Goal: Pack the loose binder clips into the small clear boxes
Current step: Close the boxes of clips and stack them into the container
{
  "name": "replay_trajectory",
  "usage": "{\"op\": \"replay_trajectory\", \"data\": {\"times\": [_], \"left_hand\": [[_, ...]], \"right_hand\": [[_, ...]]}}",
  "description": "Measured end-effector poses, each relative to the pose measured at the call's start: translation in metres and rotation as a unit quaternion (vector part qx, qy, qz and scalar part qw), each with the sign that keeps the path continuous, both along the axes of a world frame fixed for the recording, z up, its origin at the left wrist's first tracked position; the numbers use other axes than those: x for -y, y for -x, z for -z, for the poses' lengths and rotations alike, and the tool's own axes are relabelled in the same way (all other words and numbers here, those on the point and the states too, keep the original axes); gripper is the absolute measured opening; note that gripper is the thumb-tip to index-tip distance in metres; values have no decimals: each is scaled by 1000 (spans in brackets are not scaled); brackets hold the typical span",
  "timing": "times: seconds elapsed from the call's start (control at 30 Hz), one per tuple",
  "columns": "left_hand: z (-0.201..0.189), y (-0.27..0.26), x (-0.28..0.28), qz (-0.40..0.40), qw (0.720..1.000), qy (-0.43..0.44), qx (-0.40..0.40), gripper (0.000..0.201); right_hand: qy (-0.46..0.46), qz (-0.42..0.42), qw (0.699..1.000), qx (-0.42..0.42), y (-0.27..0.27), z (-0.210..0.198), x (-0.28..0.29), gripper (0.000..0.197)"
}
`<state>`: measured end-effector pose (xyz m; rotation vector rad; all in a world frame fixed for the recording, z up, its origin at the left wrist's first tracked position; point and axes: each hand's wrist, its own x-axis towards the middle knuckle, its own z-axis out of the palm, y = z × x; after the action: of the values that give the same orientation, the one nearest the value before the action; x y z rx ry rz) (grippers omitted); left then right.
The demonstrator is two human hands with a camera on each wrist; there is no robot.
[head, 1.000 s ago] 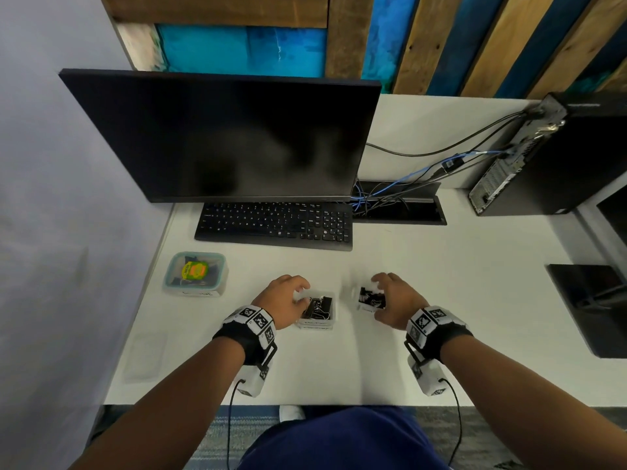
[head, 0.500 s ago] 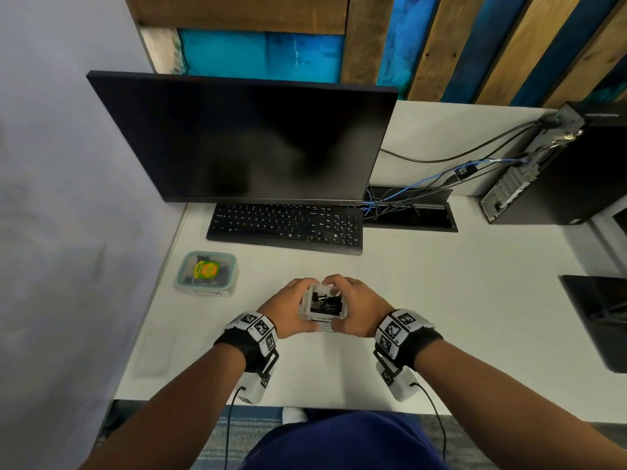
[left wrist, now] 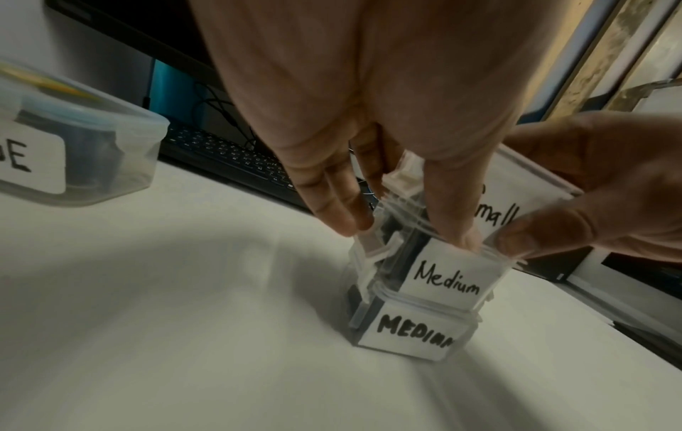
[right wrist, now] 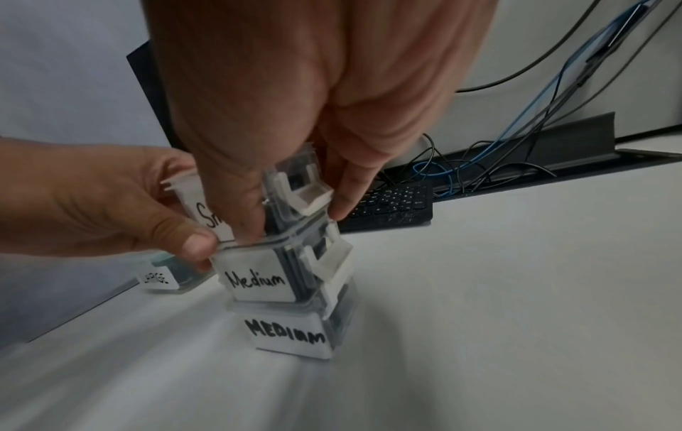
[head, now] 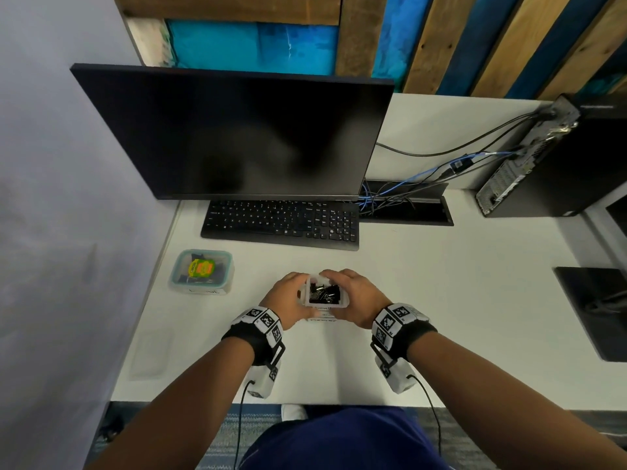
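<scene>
Three stacked clear boxes [right wrist: 280,262] read "Small", "Medium", "MEDIUM"; another [left wrist: 55,151] "LARGE".

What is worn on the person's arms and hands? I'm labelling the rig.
Both forearms are bare, no sleeves or gloves. Each wrist has a black band topped with white blocks of black square markers, a white camera pod beneath, and a thin black cable trailing back.

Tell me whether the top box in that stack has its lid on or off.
Off. In the head view the top box, held between the left hand and right hand, shows bare binder clips inside.
</scene>
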<state>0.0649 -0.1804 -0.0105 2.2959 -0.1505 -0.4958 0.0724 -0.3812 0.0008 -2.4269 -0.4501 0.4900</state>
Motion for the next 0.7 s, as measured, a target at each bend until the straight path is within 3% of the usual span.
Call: {"op": "replay_trajectory", "data": {"times": [0.13,0.3,0.47,0.7], "left_hand": [[0,-5,5,-31,999,3,-18,61],[-2,-9,10,-28,999,-39,-13,62],[-2,-9,11,-30,998,-49,-12,60],[-1,-8,10,-39,998,-37,-22,61]], "right_hand": [[-14,47,998,-24,-3,1,-3,82],[40,110,990,-77,-5,1,-6,94],[54,148,980,-123,-4,1,-4,79],[71,161,977,-124,-6,-7,-7,78]]}}
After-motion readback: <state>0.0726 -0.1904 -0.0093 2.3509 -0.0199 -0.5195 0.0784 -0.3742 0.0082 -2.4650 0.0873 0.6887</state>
